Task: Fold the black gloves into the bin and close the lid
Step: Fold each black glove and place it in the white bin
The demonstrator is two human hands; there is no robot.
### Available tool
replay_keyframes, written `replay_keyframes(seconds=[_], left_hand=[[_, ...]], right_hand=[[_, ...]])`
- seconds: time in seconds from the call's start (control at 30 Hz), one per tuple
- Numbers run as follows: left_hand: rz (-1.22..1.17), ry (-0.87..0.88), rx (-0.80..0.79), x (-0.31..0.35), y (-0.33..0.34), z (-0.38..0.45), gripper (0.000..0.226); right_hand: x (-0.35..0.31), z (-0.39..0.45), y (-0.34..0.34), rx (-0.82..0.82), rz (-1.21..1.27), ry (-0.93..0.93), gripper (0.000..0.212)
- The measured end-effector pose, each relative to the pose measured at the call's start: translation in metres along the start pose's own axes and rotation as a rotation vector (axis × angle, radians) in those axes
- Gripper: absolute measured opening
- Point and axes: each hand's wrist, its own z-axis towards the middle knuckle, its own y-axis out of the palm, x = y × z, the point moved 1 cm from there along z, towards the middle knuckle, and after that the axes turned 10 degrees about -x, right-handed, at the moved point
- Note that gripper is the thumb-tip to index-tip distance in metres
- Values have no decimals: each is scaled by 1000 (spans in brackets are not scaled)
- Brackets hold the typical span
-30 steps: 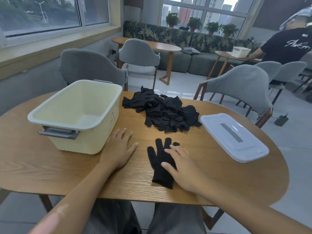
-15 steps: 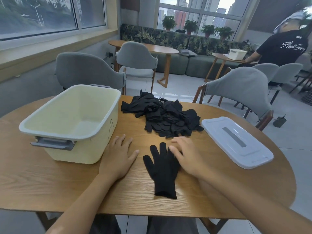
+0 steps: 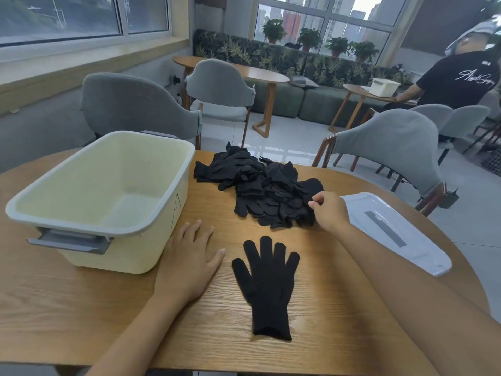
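Table point(image 3: 81, 308): round, wood grain; bears all items below.

Bin point(image 3: 173, 169): cream plastic, grey handle facing the person, far left of table. No gloves visible inside. A hand-drawn letter "A" reads on its right wall, the only writing legible on the task's things.

Lid point(image 3: 393, 232): white, grey strip down the middle, flat at the right edge of the table, well apart from the bin.

Pile point(image 3: 260, 191): loose black gloves, centre of table, between bin and lid.

Glove point(image 3: 267, 283): single, black, laid flat nearest the person, cuff toward the person, fingers pointing at the pile. Long axis runs near to far. It lies between the two hands, untouched by either.

Left hand point(image 3: 189, 261): flat on the table, fingers straight, holding nothing, just beside the bin; the nearer hand to the flat glove.

Right hand point(image 3: 329, 210): at the pile's right edge, fingers curled, seemingly pinching a glove there. Judged step: drawing a second glove to pair with the flat one, which lies toward the person and to the left of this hand.

Background person's black shirt: script print, unreadable.
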Motion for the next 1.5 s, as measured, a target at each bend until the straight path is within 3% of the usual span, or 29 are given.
replay_keyframes(seconds=[0.2, 0.4, 0.53, 0.73, 0.87, 0.93, 1.03, 1.2, 1.43, 1.5], left_hand=[[-2, -4, -8, 1, 0, 0, 68], [-14, -11, -21, 2, -1, 0, 68], [-14, -10, -31, 3, -4, -3, 68], [-14, -5, -33, 4, -6, -3, 67], [-21, -4, -30, 3, -5, -3, 67], [-18, -4, -30, 3, -5, -3, 67], [-7, -8, -27, 3, -6, -3, 67], [6, -14, -32, 3, -4, -2, 67], [16, -11, -25, 3, -3, -2, 68], [20, -6, -26, 3, -2, -2, 68]], right_hand=[[-6, 5, -13, 25, 55, -39, 10], [-36, 21, -66, 160, 1, -39, 10], [-61, 22, -107, 162, 229, -40, 13], [-99, -20, -133, -135, 792, -57, 25], [-105, -34, -141, -457, 903, -152, 18], [-103, -32, -135, -478, 794, -117, 16], [-86, -16, -118, -273, 375, 1, 14], [-34, -14, -88, -152, 138, 104, 18], [-23, -90, -38, -184, 16, 156, 22], [-25, -112, -20, -280, -8, 138, 41]])
